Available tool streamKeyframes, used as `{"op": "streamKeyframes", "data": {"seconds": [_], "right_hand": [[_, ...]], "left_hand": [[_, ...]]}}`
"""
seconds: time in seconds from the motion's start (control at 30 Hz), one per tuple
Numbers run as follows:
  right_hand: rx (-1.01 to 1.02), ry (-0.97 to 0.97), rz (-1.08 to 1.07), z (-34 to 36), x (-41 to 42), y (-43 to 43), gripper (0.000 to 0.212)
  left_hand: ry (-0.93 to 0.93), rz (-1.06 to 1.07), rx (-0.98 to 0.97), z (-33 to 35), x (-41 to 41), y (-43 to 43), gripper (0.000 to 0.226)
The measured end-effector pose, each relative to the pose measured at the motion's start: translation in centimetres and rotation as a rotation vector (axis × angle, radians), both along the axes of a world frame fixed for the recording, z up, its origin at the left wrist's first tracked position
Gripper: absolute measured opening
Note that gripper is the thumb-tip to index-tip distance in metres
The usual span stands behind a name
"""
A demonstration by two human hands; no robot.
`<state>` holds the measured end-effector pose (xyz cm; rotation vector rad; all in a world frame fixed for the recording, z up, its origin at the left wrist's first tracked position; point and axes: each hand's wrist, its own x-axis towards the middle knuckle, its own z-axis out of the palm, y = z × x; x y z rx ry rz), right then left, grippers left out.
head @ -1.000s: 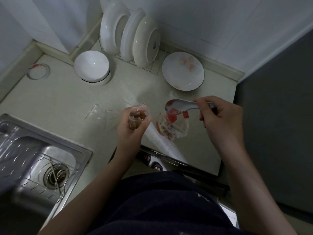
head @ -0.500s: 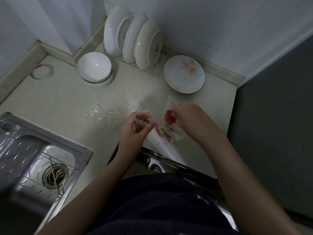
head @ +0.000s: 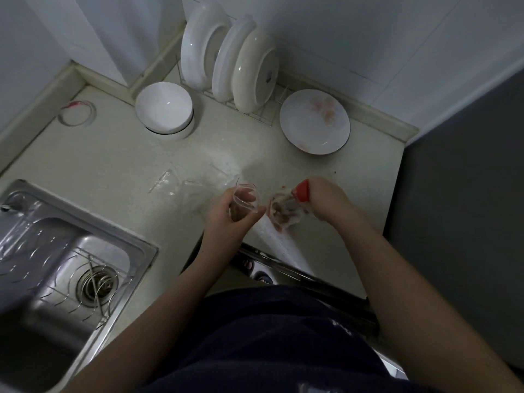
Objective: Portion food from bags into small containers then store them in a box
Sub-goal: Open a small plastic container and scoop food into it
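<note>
Clearly, I see the left hand (head: pixel 224 215) curled round a small clear container (head: pixel 246 200) with brown food in its bottom. Just right of it, the right hand (head: pixel 326 201) grips the red-topped food bag (head: pixel 283 215), holding pale pieces, on the counter (head: pixel 113 165) near its near edge.

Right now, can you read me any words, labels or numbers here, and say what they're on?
No text is legible.
On the plate in the rack: small blue mark, too small to read.
On the bag: red patch, blurred, no letters readable.
</note>
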<state>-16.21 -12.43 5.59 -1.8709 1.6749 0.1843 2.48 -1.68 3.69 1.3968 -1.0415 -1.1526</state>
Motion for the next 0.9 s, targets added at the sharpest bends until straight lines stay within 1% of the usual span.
{"op": "streamKeyframes", "data": {"seconds": [0.07, 0.1, 0.13, 0.2, 0.27, 0.3, 0.37, 0.4, 0.47, 0.6, 0.67, 0.73, 0.8, 0.9], "right_hand": [[0.139, -0.062, -0.087, -0.2, -0.7, -0.3, 0.017], [0.208, -0.127, -0.158, -0.2, -1.1, -0.3, 0.013], [0.262, -0.194, -0.240, -0.3, -1.5, -0.1, 0.015], [0.310, -0.286, -0.354, -0.2, -2.5, 0.6, 0.018], [0.319, -0.361, -0.440, -0.2, -3.3, 1.5, 0.007], [0.326, -0.391, -0.484, -0.2, -3.6, 1.7, 0.009], [0.341, -0.396, -0.553, -0.2, -4.2, 2.1, 0.026], [0.346, -0.386, -0.587, -0.1, -4.5, 2.2, 0.031], [0.308, -0.401, -0.666, 0.1, -5.1, 2.8, 0.031], [0.140, -0.465, -0.796, 0.5, -6.3, 4.0, 0.022], [0.095, -0.483, -0.844, 0.8, -6.6, 4.3, 0.019], [0.072, -0.492, -0.879, 1.4, -7.1, 4.2, 0.017], [0.083, -0.482, -0.920, 2.0, -7.5, 4.2, 0.025], [0.098, -0.453, -0.946, 3.0, -7.8, 4.2, 0.027]], "left_hand": [[-0.003, -0.003, -0.007, 0.0, 0.0, -0.1, 0.028], [-0.006, -0.005, -0.013, 0.0, -0.1, -0.1, 0.028], [-0.011, -0.007, -0.020, 0.0, -0.1, -0.1, 0.028], [-0.014, -0.009, -0.030, -0.1, -0.1, -0.2, 0.027], [-0.010, -0.010, -0.022, -0.2, -0.1, -0.3, 0.027], [-0.014, -0.011, -0.017, -0.3, -0.2, -0.3, 0.027], [-0.037, -0.021, -0.025, -0.4, -0.4, -0.4, 0.029], [-0.045, -0.033, -0.030, -0.4, -0.5, -0.4, 0.029], [-0.037, -0.061, -0.017, -0.5, -0.8, -0.5, 0.026], [-0.037, -0.086, 0.023, -0.8, -1.5, -0.8, 0.024], [-0.024, -0.082, 0.039, -1.0, -1.9, -1.1, 0.022], [-0.013, -0.095, 0.055, -1.2, -2.2, -1.2, 0.024], [-0.027, -0.122, 0.070, -1.2, -2.5, -1.3, 0.026], [-0.060, -0.157, 0.078, -1.0, -2.8, -1.4, 0.028]]}}
